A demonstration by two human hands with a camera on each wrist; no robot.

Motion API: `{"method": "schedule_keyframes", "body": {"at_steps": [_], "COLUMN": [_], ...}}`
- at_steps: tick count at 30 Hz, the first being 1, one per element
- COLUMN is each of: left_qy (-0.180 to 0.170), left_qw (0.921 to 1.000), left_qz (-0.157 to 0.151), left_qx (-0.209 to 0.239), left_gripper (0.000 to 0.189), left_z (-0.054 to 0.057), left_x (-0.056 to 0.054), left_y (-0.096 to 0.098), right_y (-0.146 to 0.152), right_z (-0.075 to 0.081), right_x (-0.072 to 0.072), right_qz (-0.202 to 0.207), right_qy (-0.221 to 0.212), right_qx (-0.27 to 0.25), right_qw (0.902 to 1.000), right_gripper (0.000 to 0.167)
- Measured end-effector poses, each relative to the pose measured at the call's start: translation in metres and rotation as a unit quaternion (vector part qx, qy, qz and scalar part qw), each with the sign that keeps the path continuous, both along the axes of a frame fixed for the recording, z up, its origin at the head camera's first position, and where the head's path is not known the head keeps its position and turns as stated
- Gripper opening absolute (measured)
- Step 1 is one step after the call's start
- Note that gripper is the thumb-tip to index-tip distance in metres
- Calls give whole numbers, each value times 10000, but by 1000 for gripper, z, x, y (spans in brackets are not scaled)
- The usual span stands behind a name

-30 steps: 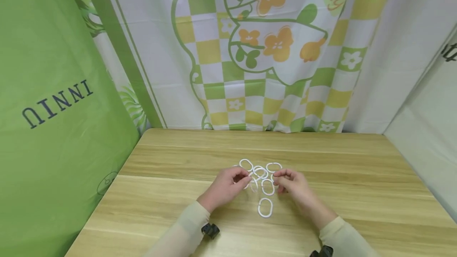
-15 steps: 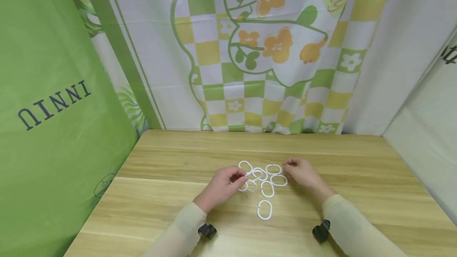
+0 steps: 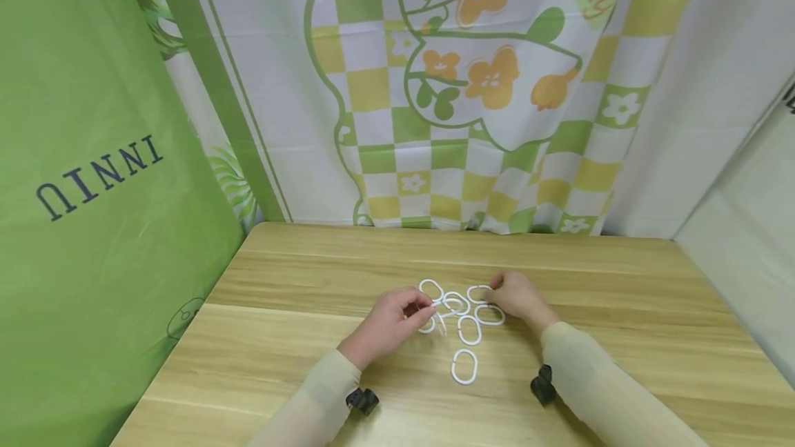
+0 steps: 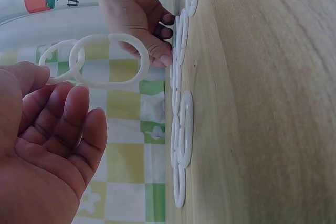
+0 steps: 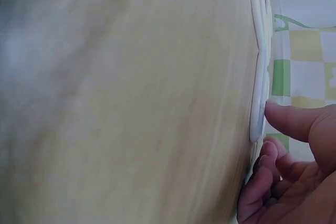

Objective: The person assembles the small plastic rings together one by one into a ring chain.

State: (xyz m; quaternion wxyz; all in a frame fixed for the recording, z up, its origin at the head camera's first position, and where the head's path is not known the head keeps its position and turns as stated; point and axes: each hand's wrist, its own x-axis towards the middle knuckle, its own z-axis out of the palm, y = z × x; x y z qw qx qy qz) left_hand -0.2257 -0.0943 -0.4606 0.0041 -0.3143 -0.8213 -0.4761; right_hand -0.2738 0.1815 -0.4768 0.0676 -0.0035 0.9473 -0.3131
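My left hand [image 3: 391, 323] is raised and pinches a white oval split shower curtain ring [image 4: 63, 41] between thumb and finger. A second white ring [image 4: 143, 59] is looped through it and hangs clear of the wood. At the back right of the group, my right hand [image 3: 517, 293] has its fingertips at the right end of a flat-lying ring [image 3: 468, 294]. A gap shows between that thumb [image 5: 286, 118] and the index finger in the right wrist view. Several similar rings lie around, some overlapping, partly behind my left hand.
Nearest the front, one loose ring [image 3: 475, 365] lies apart from the group. A wooden table [image 3: 621, 336] carries everything. Patterned curtain cloth [image 3: 385, 157] hangs behind it, with green cloth [image 3: 99, 261] along the left side.
My right hand moved from the ring group to its right side, leaving a ring lying flat there, then came slightly left to the back-right ring. My left hand keeps its linked rings nearly in place.
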Motion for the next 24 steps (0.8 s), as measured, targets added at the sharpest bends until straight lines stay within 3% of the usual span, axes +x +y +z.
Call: {"method": "schedule_keyframes", "body": {"at_steps": [5, 13, 18, 24], "left_qy": [-26, -131, -110, -138], "left_qw": [10000, 9999, 9998, 9998], "left_qz": [-17, -85, -137, -115], "left_qx": [-26, -3, -24, -101], "left_gripper": [7, 8, 10, 9], "left_z": [0, -2, -3, -2], "left_x": [-1, -2, -2, -2], "left_y": [-1, -1, 1, 1], "right_y": [-1, -6, -6, -7], "right_z": [1, 2, 1, 4], "right_x": [0, 6, 12, 23], "right_qz": [-26, 271, 57, 44], "right_qy": [-54, -4, 5, 13], "right_qx": [-27, 225, -545, -1619], "right_qw": [10000, 9994, 9985, 9868], "right_gripper": [22, 18, 15, 16]}}
